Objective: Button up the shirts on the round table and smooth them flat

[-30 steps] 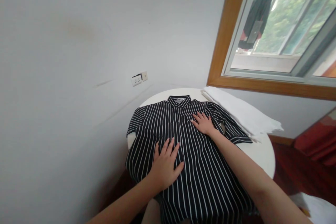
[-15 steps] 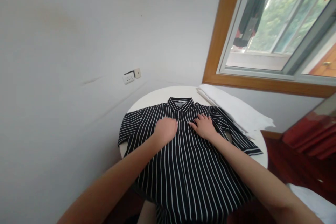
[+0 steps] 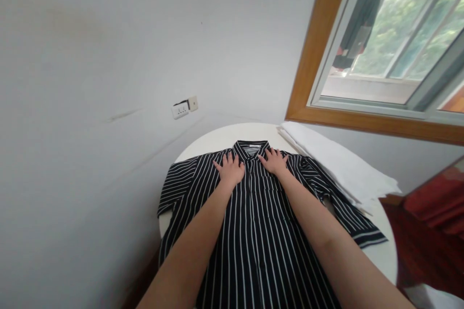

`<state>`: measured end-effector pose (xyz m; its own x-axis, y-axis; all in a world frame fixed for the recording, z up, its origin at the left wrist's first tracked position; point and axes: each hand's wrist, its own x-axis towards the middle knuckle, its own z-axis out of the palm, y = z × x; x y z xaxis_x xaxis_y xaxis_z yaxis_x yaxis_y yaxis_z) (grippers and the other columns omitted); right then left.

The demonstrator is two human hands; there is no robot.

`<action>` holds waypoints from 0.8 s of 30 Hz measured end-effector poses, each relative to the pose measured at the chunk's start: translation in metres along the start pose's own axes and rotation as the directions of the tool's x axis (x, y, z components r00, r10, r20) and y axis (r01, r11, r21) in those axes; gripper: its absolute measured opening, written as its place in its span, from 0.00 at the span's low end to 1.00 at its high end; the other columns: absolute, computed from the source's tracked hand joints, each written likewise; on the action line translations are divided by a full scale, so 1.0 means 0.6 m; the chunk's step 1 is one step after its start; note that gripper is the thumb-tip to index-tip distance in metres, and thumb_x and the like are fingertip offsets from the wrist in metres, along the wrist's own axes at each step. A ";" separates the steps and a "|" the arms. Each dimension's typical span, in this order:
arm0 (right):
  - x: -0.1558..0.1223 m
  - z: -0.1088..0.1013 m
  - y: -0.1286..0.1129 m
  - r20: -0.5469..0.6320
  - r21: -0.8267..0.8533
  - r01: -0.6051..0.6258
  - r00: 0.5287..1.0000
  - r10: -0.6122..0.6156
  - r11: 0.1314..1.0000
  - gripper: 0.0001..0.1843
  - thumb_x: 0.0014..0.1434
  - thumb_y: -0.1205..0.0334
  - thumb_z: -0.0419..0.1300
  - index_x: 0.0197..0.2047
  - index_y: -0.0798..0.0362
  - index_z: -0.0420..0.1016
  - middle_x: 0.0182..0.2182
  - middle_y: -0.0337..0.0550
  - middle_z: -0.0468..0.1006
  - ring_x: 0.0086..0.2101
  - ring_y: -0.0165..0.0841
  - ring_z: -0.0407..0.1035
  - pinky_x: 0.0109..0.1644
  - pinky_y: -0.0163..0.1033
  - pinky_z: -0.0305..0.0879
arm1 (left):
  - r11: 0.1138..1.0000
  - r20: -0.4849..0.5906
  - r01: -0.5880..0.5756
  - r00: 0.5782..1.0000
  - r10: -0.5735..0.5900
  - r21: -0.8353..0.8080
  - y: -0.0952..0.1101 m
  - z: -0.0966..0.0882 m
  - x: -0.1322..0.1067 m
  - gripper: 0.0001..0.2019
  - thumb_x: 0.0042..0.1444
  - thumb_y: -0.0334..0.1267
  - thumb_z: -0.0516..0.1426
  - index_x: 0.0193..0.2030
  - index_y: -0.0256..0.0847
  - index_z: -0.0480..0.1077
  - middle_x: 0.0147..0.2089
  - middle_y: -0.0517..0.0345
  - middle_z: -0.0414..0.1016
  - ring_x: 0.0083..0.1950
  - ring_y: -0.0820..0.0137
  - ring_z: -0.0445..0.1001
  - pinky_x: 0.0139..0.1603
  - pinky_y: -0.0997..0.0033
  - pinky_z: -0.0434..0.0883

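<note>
A black short-sleeved shirt with white stripes (image 3: pixel 253 231) lies front up across a round white table (image 3: pixel 197 148), its collar toward the wall and its sleeves out to both sides. Just below the collar, my left hand (image 3: pixel 231 170) rests on the left of the chest with fingers spread flat. My right hand (image 3: pixel 274 161) lies on the other side of the button line, close under the collar, also with its fingers apart. Neither hand grips the cloth. My forearms cover parts of the shirt body, and its lower hem runs out of view.
Folded white cloth (image 3: pixel 333 159) lies on the table's right side, by the right sleeve. Behind stands a white wall with a socket (image 3: pixel 180 110). A wood-framed window (image 3: pixel 362 118) is at the right, red fabric (image 3: pixel 437 198) below it. Something white (image 3: pixel 431 295) shows at bottom right.
Both hands have moved up the shirt toward the collar. The left hand's fingers, curled in before, are now spread flat. The view has shifted slightly, and the hem has left the picture.
</note>
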<state>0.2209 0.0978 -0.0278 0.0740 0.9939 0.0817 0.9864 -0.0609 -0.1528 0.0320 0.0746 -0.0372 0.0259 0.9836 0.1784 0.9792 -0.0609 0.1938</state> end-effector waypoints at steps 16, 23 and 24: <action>0.003 -0.001 0.031 -0.143 0.035 0.046 0.989 -0.041 0.998 0.31 0.66 0.46 0.35 0.59 0.52 0.66 0.60 0.51 0.64 0.61 0.43 0.52 0.63 0.54 0.44 | 0.998 -0.125 -0.067 0.990 0.066 -0.003 -0.020 -0.001 0.012 0.24 0.62 0.48 0.42 0.61 0.44 0.63 0.67 0.49 0.57 0.68 0.53 0.50 0.64 0.35 0.43; 0.016 0.016 0.040 0.070 0.006 0.015 0.997 -0.015 1.000 0.41 0.59 0.32 0.31 0.69 0.44 0.45 0.69 0.40 0.41 0.66 0.44 0.34 0.64 0.63 0.30 | 0.990 -0.134 -0.140 0.981 0.138 -0.007 -0.037 0.002 0.009 0.23 0.63 0.46 0.42 0.61 0.44 0.63 0.65 0.51 0.60 0.67 0.57 0.54 0.66 0.45 0.48; 0.016 0.016 0.040 0.067 -0.002 0.021 0.998 -0.021 1.000 0.40 0.60 0.33 0.31 0.69 0.44 0.45 0.68 0.41 0.42 0.66 0.45 0.34 0.64 0.63 0.31 | 0.989 -0.174 -0.148 0.974 0.148 0.011 -0.035 0.002 0.007 0.23 0.62 0.45 0.43 0.61 0.43 0.64 0.64 0.50 0.62 0.66 0.57 0.54 0.66 0.47 0.48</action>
<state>0.2441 0.1070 -0.0401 0.0435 0.9989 0.0192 0.9880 -0.0402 -0.1493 0.0117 0.0804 -0.0417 0.1347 0.9192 0.3700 0.9668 -0.2038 0.1543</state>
